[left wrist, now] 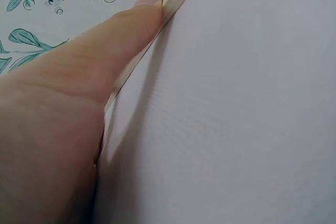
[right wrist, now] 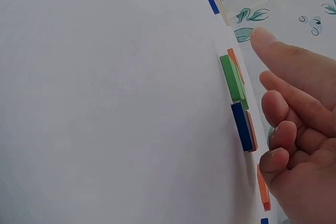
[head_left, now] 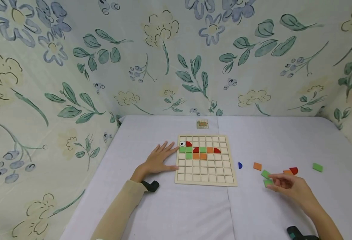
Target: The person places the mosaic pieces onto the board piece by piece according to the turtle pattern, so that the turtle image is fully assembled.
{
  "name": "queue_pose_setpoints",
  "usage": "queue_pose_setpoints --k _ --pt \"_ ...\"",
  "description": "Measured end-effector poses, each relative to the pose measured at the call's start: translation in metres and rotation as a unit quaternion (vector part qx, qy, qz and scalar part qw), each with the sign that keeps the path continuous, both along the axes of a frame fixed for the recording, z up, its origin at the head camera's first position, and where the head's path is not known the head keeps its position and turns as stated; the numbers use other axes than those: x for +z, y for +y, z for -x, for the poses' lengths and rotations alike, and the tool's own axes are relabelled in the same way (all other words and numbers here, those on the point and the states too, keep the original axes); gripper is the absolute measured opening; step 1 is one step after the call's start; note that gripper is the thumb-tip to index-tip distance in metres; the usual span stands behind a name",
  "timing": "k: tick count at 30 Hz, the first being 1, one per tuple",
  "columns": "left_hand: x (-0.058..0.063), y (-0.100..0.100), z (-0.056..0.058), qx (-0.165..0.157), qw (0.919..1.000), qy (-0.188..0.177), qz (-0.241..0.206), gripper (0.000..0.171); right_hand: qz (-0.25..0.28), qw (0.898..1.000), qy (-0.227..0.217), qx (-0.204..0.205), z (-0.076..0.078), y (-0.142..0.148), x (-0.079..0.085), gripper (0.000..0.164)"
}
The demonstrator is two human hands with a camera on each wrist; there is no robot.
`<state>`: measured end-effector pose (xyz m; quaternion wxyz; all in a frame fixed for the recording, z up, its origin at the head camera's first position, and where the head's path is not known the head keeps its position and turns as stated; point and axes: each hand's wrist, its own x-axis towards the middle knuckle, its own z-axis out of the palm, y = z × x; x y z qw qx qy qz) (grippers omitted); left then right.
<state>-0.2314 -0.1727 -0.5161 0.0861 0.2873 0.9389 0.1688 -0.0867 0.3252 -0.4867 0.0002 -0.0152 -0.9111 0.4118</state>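
My left hand (head_left: 160, 160) lies spread on the table, its fingertips and thumb touching the left edge of a square wooden grid board (head_left: 206, 170). Green, orange and red pieces and a round eye piece (head_left: 182, 144) fill some cells in its upper rows. To the right of the board, my right hand (head_left: 294, 188) hovers with thumb and index finger apart, beside two green square tiles (head_left: 265, 174). In the right wrist view its other fingers are curled loosely, and nothing shows between them. Below them a dark blue piece (right wrist: 242, 127) stands near a green tile (right wrist: 232, 78).
A blue half-round piece (head_left: 240, 165) and an orange tile (head_left: 257, 166) lie between board and right hand. Beyond that hand are a red piece (head_left: 293, 170), partly hidden orange, and another green tile (head_left: 317, 167). A small patterned card (head_left: 202, 124) lies behind the board.
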Motion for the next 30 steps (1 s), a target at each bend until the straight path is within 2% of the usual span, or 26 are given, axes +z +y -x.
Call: queue_pose_setpoints --k 4,12,18,30 --pt "0.000 0.000 0.000 0.001 1.0000 -0.001 0.006 0.097 -0.017 1.000 -0.006 -0.004 0.000 0.001 -0.006 0.047" --pt "0.000 -0.001 0.001 -0.002 0.9999 0.007 0.015 0.095 -0.044 0.998 0.039 0.012 0.001 0.000 -0.015 0.040" --pt "0.000 -0.001 0.000 -0.003 0.9999 0.009 0.008 0.096 -0.059 0.997 0.040 0.011 0.001 0.001 -0.016 0.040" --pt "0.000 -0.001 0.000 -0.004 0.9999 0.011 0.001 0.095 -0.055 0.997 0.047 0.012 0.003 0.001 -0.015 0.037"
